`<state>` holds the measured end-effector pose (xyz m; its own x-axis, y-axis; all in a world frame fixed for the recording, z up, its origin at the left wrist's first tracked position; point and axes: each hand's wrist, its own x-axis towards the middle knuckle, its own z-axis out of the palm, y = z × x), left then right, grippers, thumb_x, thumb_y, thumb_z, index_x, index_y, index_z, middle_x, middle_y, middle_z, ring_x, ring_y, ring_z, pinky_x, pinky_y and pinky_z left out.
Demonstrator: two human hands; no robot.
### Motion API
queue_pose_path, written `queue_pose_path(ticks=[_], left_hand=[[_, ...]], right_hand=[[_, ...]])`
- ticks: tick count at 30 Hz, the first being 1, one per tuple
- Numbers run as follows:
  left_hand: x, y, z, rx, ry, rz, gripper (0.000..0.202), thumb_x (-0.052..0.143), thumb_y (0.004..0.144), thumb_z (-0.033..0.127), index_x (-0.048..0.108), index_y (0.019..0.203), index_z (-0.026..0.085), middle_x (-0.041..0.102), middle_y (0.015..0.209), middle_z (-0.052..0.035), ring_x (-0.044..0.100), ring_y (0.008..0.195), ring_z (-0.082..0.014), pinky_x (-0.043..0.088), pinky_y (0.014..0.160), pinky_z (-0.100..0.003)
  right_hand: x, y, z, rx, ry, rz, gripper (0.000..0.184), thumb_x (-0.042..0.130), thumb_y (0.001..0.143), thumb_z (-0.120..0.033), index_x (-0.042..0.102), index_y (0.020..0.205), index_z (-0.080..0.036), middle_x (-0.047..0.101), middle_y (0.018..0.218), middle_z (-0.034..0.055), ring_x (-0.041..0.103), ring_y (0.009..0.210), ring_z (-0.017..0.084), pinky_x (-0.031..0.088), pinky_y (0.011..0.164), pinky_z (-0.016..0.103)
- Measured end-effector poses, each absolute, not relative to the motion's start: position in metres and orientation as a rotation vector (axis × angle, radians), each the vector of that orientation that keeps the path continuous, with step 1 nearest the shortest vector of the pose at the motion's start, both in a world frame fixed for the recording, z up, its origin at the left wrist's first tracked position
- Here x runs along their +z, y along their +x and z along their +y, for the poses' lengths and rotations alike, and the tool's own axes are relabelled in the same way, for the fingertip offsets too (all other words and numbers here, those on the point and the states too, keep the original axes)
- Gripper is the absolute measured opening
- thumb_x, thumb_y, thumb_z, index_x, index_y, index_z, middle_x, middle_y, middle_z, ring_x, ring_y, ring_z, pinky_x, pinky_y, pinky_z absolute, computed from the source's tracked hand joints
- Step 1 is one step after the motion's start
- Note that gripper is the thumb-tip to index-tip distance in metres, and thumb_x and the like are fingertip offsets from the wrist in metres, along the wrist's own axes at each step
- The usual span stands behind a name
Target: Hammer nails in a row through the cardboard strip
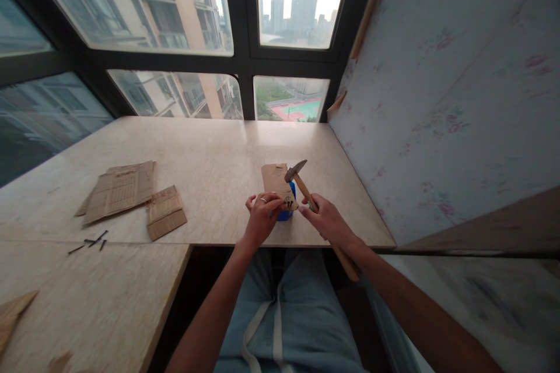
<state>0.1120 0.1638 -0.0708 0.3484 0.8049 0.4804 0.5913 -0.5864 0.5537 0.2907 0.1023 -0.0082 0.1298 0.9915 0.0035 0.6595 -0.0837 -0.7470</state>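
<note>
My right hand (326, 218) is wrapped round the wooden handle of a hammer (306, 189). Its metal head points up and away, over a brown piece of cardboard (273, 175). From the left, my left hand (265, 215) grips the near part of that cardboard, a ring on one finger. Several small dark nails (289, 203) show on the cardboard beside my left fingertips. Partly hidden beneath the cardboard is a blue object (284, 215), whose kind I cannot make out.
Flattened cardboard sheets (120, 189) and a smaller folded cardboard piece (166, 213) lie to the left on the stone-like countertop (210, 151). Several loose dark nails (94, 239) are near the counter's seam. Windows stand behind, and a papered wall (437, 99) bounds the right.
</note>
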Motion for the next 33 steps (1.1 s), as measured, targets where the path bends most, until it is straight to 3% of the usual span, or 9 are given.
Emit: queue_pose_path(ticks=[7,16,25,33], left_hand=[[-0.071,0.114,0.165,1.081,2.364,1.235,0.014,0.058,0.090,0.021,0.070,0.091,0.029,0.071,0.103,-0.0008,0.058,0.108,-0.0204,0.022,0.098,-0.046],[-0.069,0.111,0.163,1.062,2.416,1.211,0.015,0.059,0.089,0.021,0.071,0.093,0.029,0.071,0.103,-0.0012,0.059,0.107,-0.0206,0.021,0.099,-0.046],[-0.076,0.112,0.164,1.100,2.383,1.223,0.015,0.058,0.090,0.025,0.072,0.093,0.029,0.070,0.105,-0.0026,0.058,0.107,-0.0201,0.023,0.100,-0.044],[-0.074,0.111,0.163,1.100,2.380,1.221,0.013,0.060,0.089,0.025,0.072,0.090,0.029,0.070,0.107,-0.0021,0.059,0.107,-0.0200,0.025,0.098,-0.043]], right_hand=[[0.002,0.293,0.096,0.814,-1.819,-1.559,0.019,0.051,0.086,-0.036,0.055,0.094,-0.020,0.043,0.051,-0.0075,0.042,0.041,0.011,0.029,0.042,0.023],[0.025,0.305,0.084,0.791,-1.767,-1.828,0.028,0.043,0.092,-0.041,0.044,0.072,-0.021,0.046,0.060,-0.0037,0.044,0.055,0.013,0.031,0.052,0.026],[0.046,0.312,0.057,0.758,-1.778,-1.930,0.028,0.041,0.094,-0.040,0.045,0.074,-0.022,0.049,0.059,-0.0031,0.044,0.055,0.013,0.028,0.053,0.027],[0.033,0.300,0.059,0.792,-1.813,-1.934,0.024,0.041,0.094,-0.035,0.043,0.074,-0.022,0.049,0.061,-0.0023,0.045,0.056,0.014,0.027,0.055,0.027]])
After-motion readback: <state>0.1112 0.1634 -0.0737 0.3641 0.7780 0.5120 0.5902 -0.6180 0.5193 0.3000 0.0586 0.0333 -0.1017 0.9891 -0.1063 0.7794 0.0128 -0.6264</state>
